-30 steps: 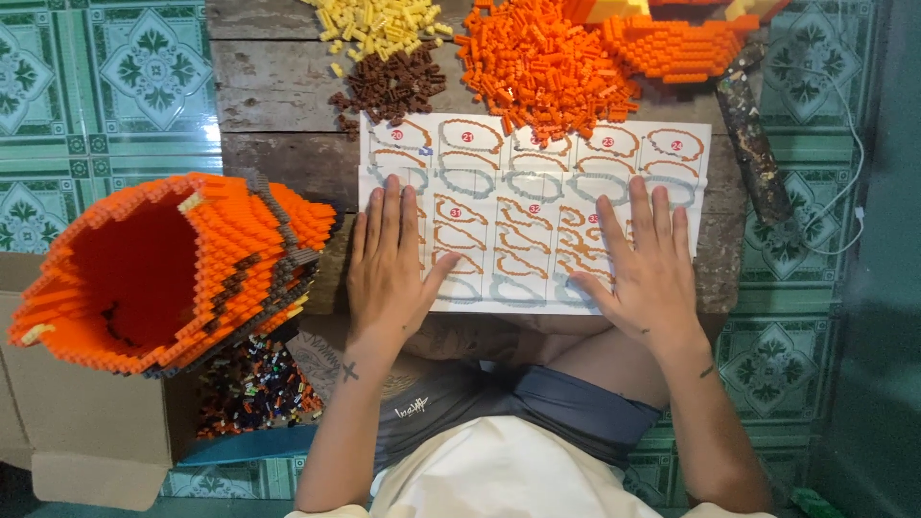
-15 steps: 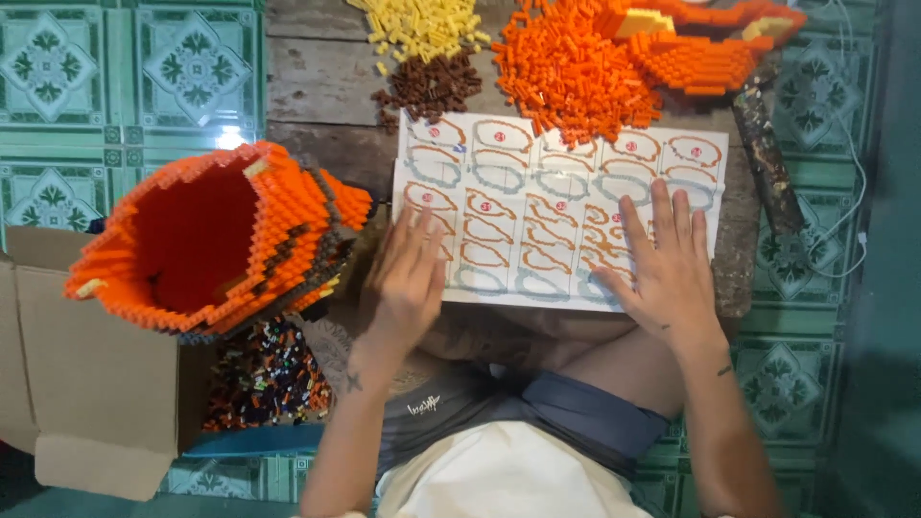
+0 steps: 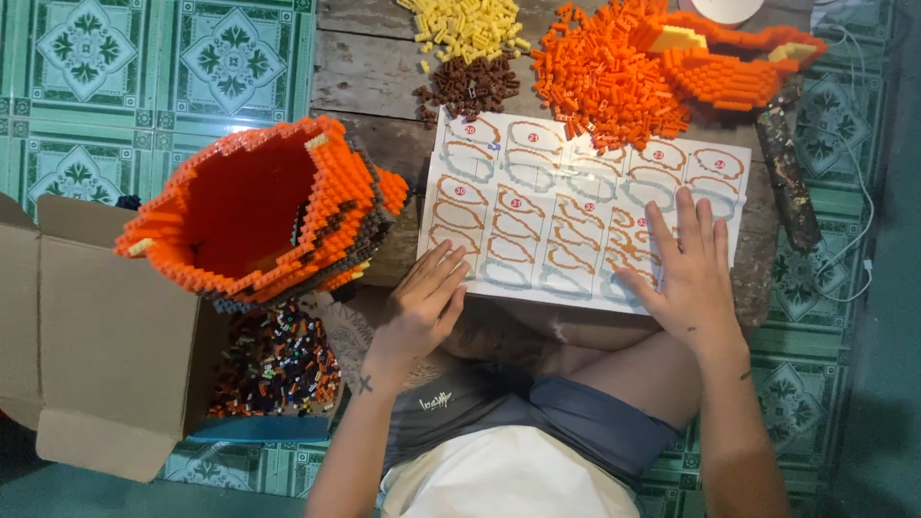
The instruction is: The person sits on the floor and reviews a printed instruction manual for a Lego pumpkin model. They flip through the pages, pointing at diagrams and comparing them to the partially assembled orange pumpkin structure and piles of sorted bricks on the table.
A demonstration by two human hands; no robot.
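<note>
Head view looks straight down on a person seated at a low wooden table point(image 3: 384, 67) over a green patterned tile floor point(image 3: 144, 58). Largest thing in sight is the hollow orange brick-built shell point(image 3: 259, 216) at the left, resting partly over the table's near-left corner and partly over an open cardboard box point(image 3: 106, 355). It is built from many small bricks with a darker band along its lower right edge. I judge it light for its bulk but fragile — a squeeze on the thin open rim could pop rows loose, so it would be best cradled from beneath with both palms. In the box, under the shell, lies a heap of mixed loose bricks point(image 3: 273, 364).

Next in size is the printed instruction sheet point(image 3: 537, 201), lying flat on the near half of the table with orange outline diagrams in rows. It is thin paper, limp and easy to crease, apt to slide on the wood; a flat palm pins it, and an edge or corner is the place to lift it.

The right hand point(image 3: 686, 273) lies flat on the sheet's near-right part, fingers spread, holding nothing. The left hand point(image 3: 422, 307) rests at the sheet's near-left edge, fingers extended and loosely together, also empty.

Farther off sit a big orange brick pile point(image 3: 604, 77) beside a second orange built section point(image 3: 729, 67) at the far right, then a smaller yellow pile point(image 3: 465, 24) and a brown pile point(image 3: 470, 86) just beyond the sheet's far edge.
</note>
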